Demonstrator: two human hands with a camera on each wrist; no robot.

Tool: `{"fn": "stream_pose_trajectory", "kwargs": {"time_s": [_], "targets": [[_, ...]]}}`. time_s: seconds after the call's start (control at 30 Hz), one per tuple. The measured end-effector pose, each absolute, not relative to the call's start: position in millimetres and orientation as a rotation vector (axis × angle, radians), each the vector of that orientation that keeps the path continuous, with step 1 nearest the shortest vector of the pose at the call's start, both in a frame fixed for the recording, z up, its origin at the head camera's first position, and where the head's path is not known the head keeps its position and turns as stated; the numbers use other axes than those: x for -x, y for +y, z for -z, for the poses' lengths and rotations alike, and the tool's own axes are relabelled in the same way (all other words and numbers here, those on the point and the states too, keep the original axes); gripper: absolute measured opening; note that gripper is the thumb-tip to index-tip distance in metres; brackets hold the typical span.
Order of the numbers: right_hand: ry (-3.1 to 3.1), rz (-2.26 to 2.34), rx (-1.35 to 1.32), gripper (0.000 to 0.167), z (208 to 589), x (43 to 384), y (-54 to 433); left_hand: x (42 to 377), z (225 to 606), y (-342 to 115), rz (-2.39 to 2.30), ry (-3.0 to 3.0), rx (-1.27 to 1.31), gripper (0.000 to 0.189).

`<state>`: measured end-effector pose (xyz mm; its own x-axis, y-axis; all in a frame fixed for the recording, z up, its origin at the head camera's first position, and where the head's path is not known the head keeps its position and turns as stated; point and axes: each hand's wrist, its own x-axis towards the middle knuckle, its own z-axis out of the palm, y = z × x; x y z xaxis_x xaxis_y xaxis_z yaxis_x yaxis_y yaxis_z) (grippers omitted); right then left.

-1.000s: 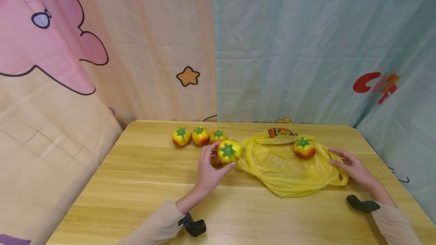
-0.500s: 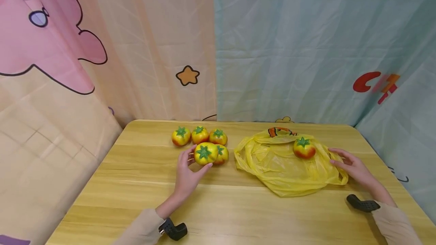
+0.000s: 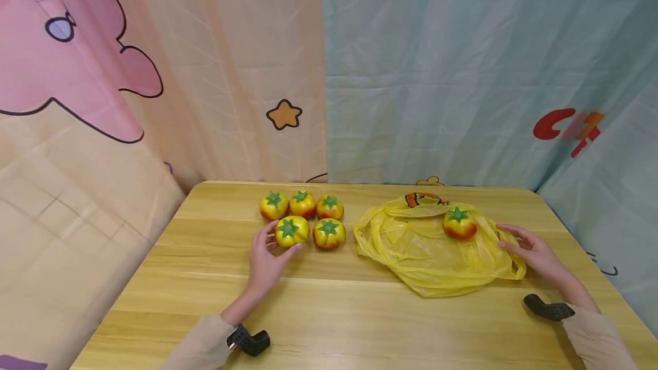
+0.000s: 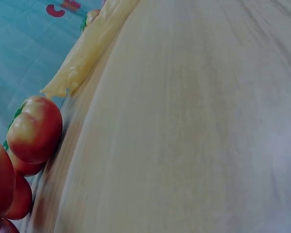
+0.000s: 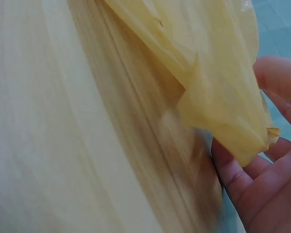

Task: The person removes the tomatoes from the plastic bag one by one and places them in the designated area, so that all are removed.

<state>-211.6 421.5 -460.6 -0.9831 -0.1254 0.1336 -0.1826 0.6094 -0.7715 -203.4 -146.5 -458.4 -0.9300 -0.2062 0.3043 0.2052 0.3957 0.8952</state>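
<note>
My left hand (image 3: 267, 258) grips a yellow-red toy tomato (image 3: 292, 230) with a green star-shaped leaf, thumb on its near side and fingers round its left. In the left wrist view that tomato (image 4: 0, 182) shows at the left edge. To its right is another toy tomato (image 3: 329, 233), and behind are three more, among them a left one (image 3: 273, 206). A thin yellow plastic bag (image 3: 418, 261) lies flattened at the right, with one toy tomato (image 3: 460, 224) on it. My right hand (image 3: 532, 253) touches the bag's right edge, thumb and index finger apart; some fingers are partly hidden behind the plastic (image 5: 223, 102).
The wooden table (image 3: 360, 324) stretches in front of both hands. Behind it hangs a printed curtain (image 3: 247, 73), close to the back edge. Black wrist mounts sit on the left (image 3: 249, 340) and right (image 3: 547, 307) forearms.
My left hand has moved left with its toy tomato, from beside the bag to the left of the front tomato, which now shows fully. My right hand and the bag look still.
</note>
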Motion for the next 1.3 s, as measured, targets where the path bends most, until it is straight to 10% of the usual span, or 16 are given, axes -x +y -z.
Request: {"fn": "stream_pose_trajectory", "kwargs": {"time_s": [1.3], "targets": [[-2.712, -1.387, -0.280, 0.049, 466.1, 210.8, 422.7, 226.1, 469.0, -146.8, 1.553, -2.449, -0.126, 0.072]]}}
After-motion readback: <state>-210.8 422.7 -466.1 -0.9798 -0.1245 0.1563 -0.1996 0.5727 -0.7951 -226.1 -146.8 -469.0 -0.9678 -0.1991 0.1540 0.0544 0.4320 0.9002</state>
